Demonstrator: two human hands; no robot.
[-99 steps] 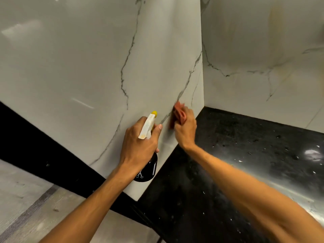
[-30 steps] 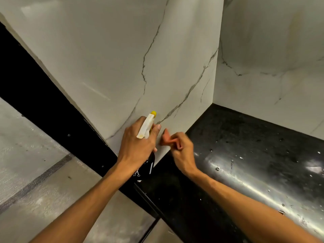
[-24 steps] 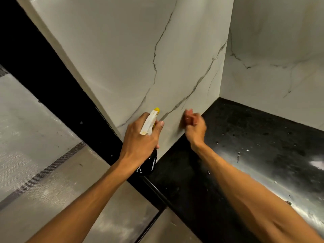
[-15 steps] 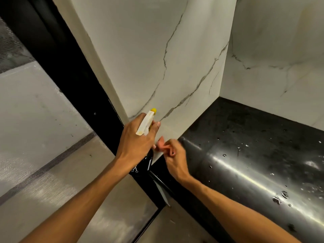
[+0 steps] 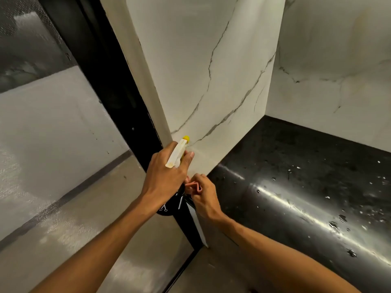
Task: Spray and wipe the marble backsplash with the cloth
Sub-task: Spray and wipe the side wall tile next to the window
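Note:
The white marble backsplash (image 5: 203,66) with grey veins rises on the left of the corner and joins a second marble wall (image 5: 330,66) at the back. My left hand (image 5: 167,176) grips a spray bottle (image 5: 177,153) with a white head, a yellow nozzle and a dark body; the nozzle points up at the marble's bottom edge. My right hand (image 5: 204,195) pinches a small folded orange cloth (image 5: 193,187) just right of the bottle, at the lower front corner of the marble panel, where it meets the counter.
A glossy black counter (image 5: 306,187) with scattered water drops fills the right side. A black vertical frame (image 5: 110,81) borders the marble's left edge. A grey floor (image 5: 63,187) lies to the left and below.
My right hand with the cloth wiped up the marble, then came back down to its lower front corner beside the bottle. The view swung left, showing more of the black frame and floor.

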